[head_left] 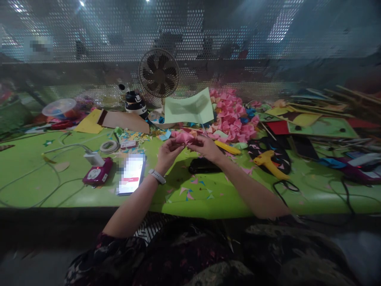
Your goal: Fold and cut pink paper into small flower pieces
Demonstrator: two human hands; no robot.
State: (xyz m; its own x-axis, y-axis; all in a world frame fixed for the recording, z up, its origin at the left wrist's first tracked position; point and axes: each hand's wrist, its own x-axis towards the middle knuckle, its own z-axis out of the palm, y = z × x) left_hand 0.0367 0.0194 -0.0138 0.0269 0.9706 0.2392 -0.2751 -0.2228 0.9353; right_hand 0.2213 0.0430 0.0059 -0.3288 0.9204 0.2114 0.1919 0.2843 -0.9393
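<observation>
Between my two hands, above the green table, is a piece of pink folded paper. My left hand, with a white band on its wrist, pinches the paper's left side. From the right, the fingers of my right hand close on its other edge. Just beyond lies a large heap of pink folded paper pieces. A black stapler-like object rests below my right hand, and a yellow-handled tool lies beside it. Pink and blue paper scraps are scattered nearer to me.
A lit phone and a purple power strip with cables lie at left. Behind stand a fan, a dark bottle and a pale green sheet. A yellow glue gun lies at right.
</observation>
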